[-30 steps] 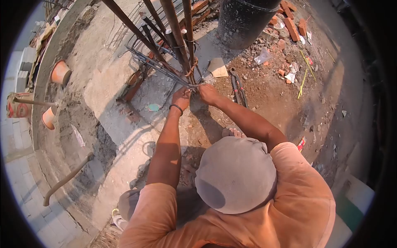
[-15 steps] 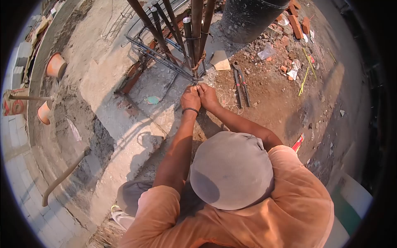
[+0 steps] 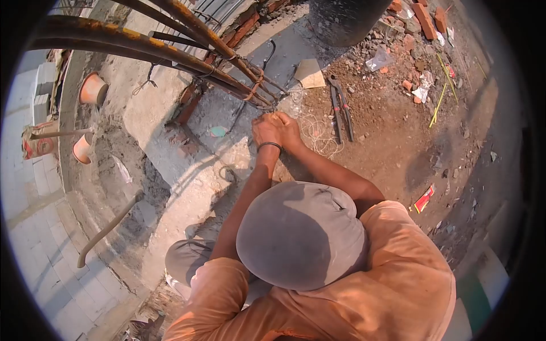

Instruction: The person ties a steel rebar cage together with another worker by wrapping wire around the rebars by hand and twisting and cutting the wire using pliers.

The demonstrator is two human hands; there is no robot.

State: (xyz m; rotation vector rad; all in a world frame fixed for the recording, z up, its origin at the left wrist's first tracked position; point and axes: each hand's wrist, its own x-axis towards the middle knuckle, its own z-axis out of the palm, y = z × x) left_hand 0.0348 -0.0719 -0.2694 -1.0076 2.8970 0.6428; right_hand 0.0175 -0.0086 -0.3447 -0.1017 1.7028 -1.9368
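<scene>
My left hand and my right hand are closed and pressed together at the foot of a bundle of rusty reinforcing bars. What lies between my fingers is too small and hidden to make out. Rusty wire and bent ties bind the bars just beyond my fingertips. In the view the bars run from there up to the left. Loose thin pale wire lies beside my right hand. Long-handled pincers with red marks on their handles rest on the soil to its right.
A dark barrel stands at the top, near broken bricks and rubble. A flat tan piece lies by the bars. Orange buckets and a wooden handle are at left. My grey-clothed knee rises below my hands.
My view has shifted, and the bars, upright in the view before, now slant to the left. My hands stay together at their foot, with the fingers still closed.
</scene>
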